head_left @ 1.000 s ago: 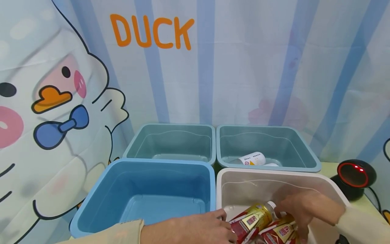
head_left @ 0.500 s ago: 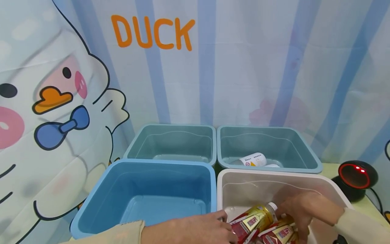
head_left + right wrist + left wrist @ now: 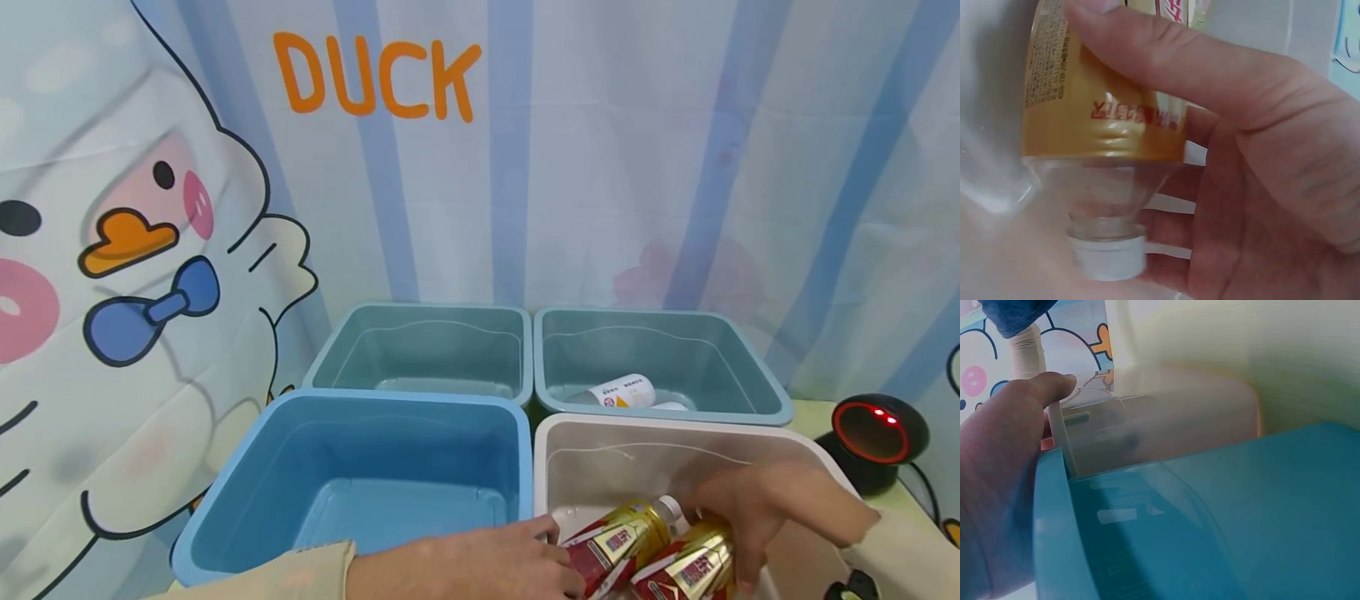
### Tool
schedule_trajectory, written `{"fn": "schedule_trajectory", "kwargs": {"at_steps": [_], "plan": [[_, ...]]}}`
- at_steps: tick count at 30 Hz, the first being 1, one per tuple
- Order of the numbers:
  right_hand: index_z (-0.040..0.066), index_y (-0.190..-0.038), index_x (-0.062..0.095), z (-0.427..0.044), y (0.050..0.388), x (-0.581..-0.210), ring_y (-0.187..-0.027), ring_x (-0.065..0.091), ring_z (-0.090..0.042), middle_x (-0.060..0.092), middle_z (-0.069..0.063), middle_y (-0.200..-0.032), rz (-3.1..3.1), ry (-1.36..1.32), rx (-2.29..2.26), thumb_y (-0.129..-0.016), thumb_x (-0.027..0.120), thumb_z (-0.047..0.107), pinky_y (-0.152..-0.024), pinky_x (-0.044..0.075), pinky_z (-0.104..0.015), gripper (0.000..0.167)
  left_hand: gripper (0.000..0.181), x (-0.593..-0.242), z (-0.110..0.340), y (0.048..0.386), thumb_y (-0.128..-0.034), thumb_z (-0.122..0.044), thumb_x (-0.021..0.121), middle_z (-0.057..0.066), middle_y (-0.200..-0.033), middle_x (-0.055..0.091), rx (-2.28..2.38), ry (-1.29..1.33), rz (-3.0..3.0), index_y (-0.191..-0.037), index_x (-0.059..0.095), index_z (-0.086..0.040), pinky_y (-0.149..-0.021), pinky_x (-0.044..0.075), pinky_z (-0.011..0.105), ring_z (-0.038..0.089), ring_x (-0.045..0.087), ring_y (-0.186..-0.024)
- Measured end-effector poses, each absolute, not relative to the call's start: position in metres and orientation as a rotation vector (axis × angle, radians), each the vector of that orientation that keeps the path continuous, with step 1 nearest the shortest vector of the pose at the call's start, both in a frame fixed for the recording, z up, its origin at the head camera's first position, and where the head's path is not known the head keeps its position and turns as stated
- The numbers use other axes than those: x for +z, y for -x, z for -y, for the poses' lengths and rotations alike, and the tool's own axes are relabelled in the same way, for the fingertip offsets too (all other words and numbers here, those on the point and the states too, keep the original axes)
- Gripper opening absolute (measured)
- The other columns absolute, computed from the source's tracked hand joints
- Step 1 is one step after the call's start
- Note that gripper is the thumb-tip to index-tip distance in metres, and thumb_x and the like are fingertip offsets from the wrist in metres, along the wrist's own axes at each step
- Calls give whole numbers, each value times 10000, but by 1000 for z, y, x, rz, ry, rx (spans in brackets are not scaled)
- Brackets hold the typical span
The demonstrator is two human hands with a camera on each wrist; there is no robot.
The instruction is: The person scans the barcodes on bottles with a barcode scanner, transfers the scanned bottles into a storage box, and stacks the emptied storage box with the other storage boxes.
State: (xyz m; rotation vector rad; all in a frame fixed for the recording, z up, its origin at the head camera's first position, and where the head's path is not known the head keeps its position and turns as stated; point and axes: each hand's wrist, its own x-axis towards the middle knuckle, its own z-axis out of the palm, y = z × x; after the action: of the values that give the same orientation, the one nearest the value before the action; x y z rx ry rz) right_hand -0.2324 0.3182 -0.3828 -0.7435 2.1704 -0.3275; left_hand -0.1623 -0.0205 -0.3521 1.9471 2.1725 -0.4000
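Person's 2 bare hands, left hand (image 3: 491, 562) below a pale cream long sleeve (image 3: 277, 575) with a straight-cut cuff edge, right hand (image 3: 757, 500) below a matching cream sleeve (image 3: 911, 558), small black fitting (image 3: 862, 586) with a pale marking at that sleeve's edge, partly cropped.

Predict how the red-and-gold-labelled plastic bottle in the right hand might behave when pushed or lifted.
The bottle would probably roll if pushed, given its round body. Its shiny label could feel slippery. The narrow clear neck likely offers less grip than the body.
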Motion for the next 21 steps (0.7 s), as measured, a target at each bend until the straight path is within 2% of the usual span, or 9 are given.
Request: {"fn": "schedule_trajectory", "kwargs": {"at_steps": [2,5,9,16,21], "plan": [[252,-1174,594,-323,234,-384,-857,608,-11,622,186,-997,-2155,821,-383,-717,972,247,-709,547,-234,592,464,-352,20,162,-978,-529,678,-210,-1324,637,-408,-1946,-2170,-1415,636,-380,-985,282,141,-91,510,-1090],[252,-1218,588,-326,235,-384,-935,560,10,601,218,-1057,-2178,928,-389,-720,972,337,-770,525,-234,634,463,-352,20,162,-976,-527,682,-208,-1325,639,-415,-1944,-2170,-1413,638,-379,-986,285,143,-87,514,-1104],[277,-1195,581,-325,230,-379,-939,546,4,596,236,-1060,-2242,931,-357,-701,987,331,-819,507,-247,642,477,-352,21,162,-962,-536,692,-225,-1339,626,-390,-1925,-2170,-1414,634,-393,-989,265,127,-91,514,-1113],[288,-1192,582,-324,221,-370,-910,563,1,615,244,-1061,-2304,943,-396,-663,1008,320,-803,523,-252,680,549,-351,21,163,-911,-556,728,-238,-1357,612,-386,-1912,-2162,-1427,617,-406,-1033,271,136,-92,524,-1127],[282,-1194,615,-328,220,-367,-899,587,18,647,230,-1080,-2304,1103,-480,-717,968,385,-771,532,-250,602,570,-351,21,162,-904,-556,734,-236,-1369,608,-385,-1924,-2162,-1439,607,-404,-1044,273,139,-90,525,-1139]]}}
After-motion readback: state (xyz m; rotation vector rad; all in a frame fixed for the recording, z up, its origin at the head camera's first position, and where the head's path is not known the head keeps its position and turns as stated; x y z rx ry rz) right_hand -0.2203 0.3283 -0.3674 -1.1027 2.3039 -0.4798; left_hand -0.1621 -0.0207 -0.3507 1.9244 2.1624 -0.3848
